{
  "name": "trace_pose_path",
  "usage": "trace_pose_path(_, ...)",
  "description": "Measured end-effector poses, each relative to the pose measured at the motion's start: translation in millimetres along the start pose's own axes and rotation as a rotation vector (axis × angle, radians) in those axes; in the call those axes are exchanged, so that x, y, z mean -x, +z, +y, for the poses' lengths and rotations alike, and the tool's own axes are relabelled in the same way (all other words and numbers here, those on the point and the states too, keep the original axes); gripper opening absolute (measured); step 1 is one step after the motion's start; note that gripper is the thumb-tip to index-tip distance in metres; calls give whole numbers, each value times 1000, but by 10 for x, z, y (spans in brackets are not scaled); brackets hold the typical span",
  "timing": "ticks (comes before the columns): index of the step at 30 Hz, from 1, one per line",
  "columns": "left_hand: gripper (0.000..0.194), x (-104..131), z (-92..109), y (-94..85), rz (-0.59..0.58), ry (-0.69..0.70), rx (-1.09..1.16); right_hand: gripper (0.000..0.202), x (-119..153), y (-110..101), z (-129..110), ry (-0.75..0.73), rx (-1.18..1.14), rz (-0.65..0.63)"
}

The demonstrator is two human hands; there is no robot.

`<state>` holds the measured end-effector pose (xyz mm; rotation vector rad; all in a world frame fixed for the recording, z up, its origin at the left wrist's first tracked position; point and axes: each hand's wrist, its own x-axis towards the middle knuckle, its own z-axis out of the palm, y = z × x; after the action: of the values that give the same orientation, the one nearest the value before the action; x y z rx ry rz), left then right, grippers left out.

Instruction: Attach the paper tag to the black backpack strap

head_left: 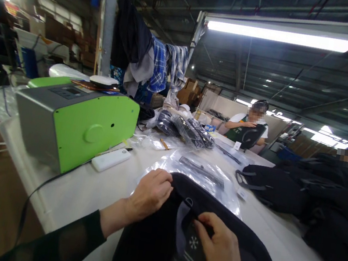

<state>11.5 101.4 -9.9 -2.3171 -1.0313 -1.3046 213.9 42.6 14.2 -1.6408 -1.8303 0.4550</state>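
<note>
A black bag (155, 243) lies at the lower middle of the frame on the white bench (90, 192), its hang tag (191, 251) showing — the handling looks mid-way, with more black bags (310, 193) piled at the right. The left hand (149, 195) is curled closed on the bag's upper edge. The right hand (223, 254) pinches the tag, fingers bent. A green machine (74, 125) sits at the left — a co-worker (248, 127) works farther back.
</note>
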Motion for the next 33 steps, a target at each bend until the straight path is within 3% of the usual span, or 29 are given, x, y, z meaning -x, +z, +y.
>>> trace_pose_path(3, 21, 124, 16, -20, 21, 191, -64, 25, 0, 96, 43, -80, 39, 104)
trace_pose_path(6, 20, 189, 47, -36, -99, 348, -93, 20, 14, 147, 75, -119, 40, 142)
trace_pose_path(10, 21, 168, 93, -6, -258, 348, 14, 13, 38, 188, 79, -123, 87, 183)
trace_pose_path(15, 19, 94, 163, 97, -228, 187, 280, 10, 58, 243, 24, -153, 394, 190)
trace_pose_path(17, 19, 65, 193, 112, -274, 64, 375, 8, 56, 251, 10, -169, 471, 187)
trace_pose_path(20, 17, 11, 225, 96, -359, -131, 456, 9, 33, 242, 7, -177, 512, 183)
trace_pose_path(25, 15, -108, 214, 42, -375, -349, 518, 19, -13, 203, -26, -154, 489, 129)
trace_pose_path(29, 18, -163, 162, 13, -428, -433, 636, 28, -70, 179, -75, -21, 223, 89)
trace_pose_path(33, 18, -128, 169, -13, -473, -402, 683, 60, -224, 143, -41, 67, -132, 3)
